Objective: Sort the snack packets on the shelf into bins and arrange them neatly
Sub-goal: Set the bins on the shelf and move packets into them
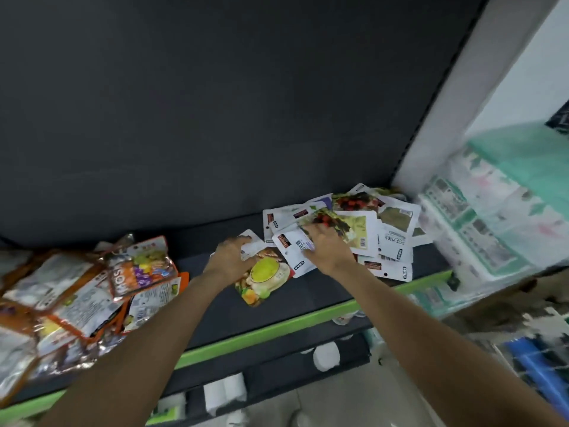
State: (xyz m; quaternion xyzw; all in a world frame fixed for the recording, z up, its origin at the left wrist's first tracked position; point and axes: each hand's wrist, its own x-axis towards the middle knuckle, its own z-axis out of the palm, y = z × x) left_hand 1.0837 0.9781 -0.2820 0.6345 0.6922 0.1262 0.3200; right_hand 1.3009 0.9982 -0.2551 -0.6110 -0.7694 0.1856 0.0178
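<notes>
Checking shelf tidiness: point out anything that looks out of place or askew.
The white packets lie in a loose heap, overlapping at all angles, some face down. One packet with a yellow-green picture sits apart, tilted, under the left hand. The orange packets are jumbled too.

Single head-worn, wide-angle view, looking forward and steeply down onto a dark shelf [308,300] with a green front edge [277,329], close enough that both forearms enter from the bottom of the frame. The shelf runs diagonally, lower left to upper right, with its dark back panel [215,103] filling the upper half. No second view is available for overlap.
</notes>
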